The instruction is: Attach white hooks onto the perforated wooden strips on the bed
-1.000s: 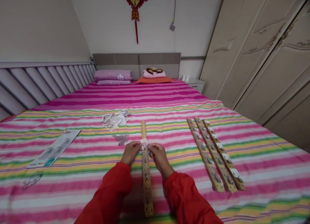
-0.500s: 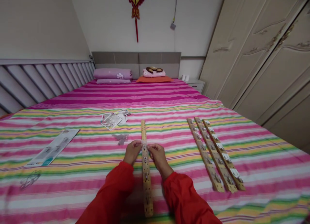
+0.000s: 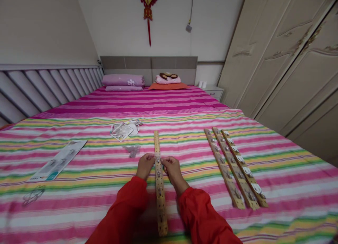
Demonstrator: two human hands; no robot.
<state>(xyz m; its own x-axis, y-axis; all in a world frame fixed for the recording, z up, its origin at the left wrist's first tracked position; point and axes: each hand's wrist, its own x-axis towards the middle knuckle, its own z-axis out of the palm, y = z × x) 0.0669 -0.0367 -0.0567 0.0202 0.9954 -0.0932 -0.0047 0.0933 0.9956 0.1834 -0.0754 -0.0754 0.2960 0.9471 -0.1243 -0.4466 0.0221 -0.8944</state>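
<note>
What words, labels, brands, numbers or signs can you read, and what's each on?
Nothing reads with certainty.
Red hanging ornament: gold character, possibly "福", cut by the top edge.
Flat packaging card: small print, too blurred to read.
Pile of packets: any print too small to read.

The wooden strip (image 3: 159, 182) (dotted with metal fittings (image 3: 159, 174)) lies flat.

On the bed (image 3: 195, 142), before the headboard (image 3: 137, 63), a strip (image 3: 159, 182) lies left of three other strips (image 3: 233, 166), right of a card (image 3: 58, 161).
</note>
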